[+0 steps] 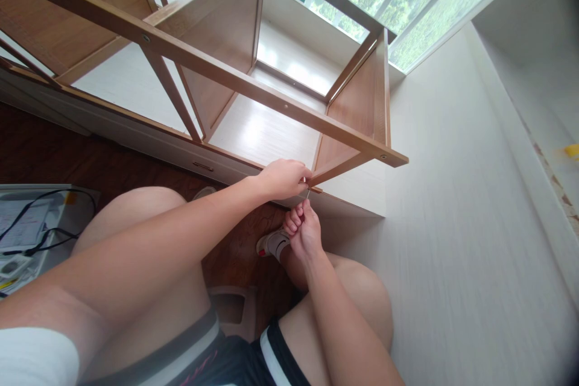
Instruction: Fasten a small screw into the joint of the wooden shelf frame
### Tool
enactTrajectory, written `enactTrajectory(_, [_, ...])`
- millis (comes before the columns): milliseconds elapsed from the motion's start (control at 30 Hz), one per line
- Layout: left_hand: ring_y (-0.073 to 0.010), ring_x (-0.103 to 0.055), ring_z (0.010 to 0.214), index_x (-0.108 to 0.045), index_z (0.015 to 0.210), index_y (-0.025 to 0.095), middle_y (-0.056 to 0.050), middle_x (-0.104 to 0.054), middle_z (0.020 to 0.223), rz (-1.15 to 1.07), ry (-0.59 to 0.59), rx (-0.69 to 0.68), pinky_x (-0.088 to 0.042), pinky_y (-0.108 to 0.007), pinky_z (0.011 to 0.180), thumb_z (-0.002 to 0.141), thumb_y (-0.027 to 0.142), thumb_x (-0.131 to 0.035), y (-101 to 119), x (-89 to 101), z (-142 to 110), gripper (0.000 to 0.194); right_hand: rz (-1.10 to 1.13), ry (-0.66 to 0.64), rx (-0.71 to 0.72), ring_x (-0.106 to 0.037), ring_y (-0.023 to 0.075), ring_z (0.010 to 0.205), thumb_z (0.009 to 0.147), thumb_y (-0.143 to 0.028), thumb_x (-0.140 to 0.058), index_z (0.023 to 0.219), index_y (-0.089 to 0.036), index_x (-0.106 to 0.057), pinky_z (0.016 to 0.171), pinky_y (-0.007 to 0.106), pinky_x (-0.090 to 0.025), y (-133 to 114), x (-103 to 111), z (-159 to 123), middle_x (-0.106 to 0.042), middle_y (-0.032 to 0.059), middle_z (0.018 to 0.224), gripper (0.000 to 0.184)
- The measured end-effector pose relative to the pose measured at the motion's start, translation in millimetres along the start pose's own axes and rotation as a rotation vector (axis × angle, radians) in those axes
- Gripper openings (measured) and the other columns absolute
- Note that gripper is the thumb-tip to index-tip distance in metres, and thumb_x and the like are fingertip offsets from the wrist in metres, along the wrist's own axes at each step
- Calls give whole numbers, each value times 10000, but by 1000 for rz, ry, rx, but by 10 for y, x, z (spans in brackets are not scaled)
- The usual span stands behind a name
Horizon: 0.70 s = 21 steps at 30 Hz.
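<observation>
A brown wooden frame (pixel 271 99) with inset panels stands on a pale ledge, tilted across the view. My left hand (pixel 284 180) is closed at its lower near corner, thumb and fingers on the end of the lower rail (pixel 341 167). Just below it, my right hand (pixel 305 230) is curled into a fist around a tool with a thin metal shaft (pixel 308 194). The shaft points up to the underside of that corner. Its handle is hidden in my fingers, so I cannot tell which kind of driver or key it is. The tip is hidden too.
A pale wall (pixel 452 193) rises close on the right. Behind the frame is a window (pixel 407 0) with bars. On the left, a grey case (pixel 81 193) holds papers and a black cord (pixel 58 232). A plastic stool (pixel 246 307) is under me on the dark wooden floor (pixel 235 253).
</observation>
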<state>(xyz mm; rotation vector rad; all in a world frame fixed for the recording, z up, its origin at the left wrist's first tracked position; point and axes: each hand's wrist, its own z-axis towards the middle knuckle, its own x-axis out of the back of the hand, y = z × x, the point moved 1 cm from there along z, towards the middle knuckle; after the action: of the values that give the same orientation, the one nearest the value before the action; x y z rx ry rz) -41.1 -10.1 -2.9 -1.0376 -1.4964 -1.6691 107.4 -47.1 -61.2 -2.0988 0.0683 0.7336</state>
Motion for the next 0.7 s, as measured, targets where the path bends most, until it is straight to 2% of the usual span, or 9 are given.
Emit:
enactTrajectory(167, [-178,-600,757,-671,798,236,-36,-660,838,13,17,1,-391,-264,648,820,372,-452,12,5,-5,258,198,-123,-87,-159,77,402,908,-409,-443,646,-208,-330,365,194,-166,-78,-17,-39,-198,-84,494,349])
enactTrajectory(367, [-179,-602,768,-667,821,239,-32,-658,863,18,21,6,-393,-259,636,816,368,-464,39,23,-13,241,164,-68,6,-143,74,395,905,-423,-447,652,-206,-341,367,202,-137,-25,-14,-7,-193,-88,483,350])
enactTrajectory(700, [-181,-600,794,-666,848,243,-34,-646,894,11,5,16,-403,-267,670,815,369,-463,32,16,-17,240,107,-43,0,-162,74,397,890,-445,-458,667,-208,-359,366,200,-156,-31,-28,-4,-202,-88,490,340])
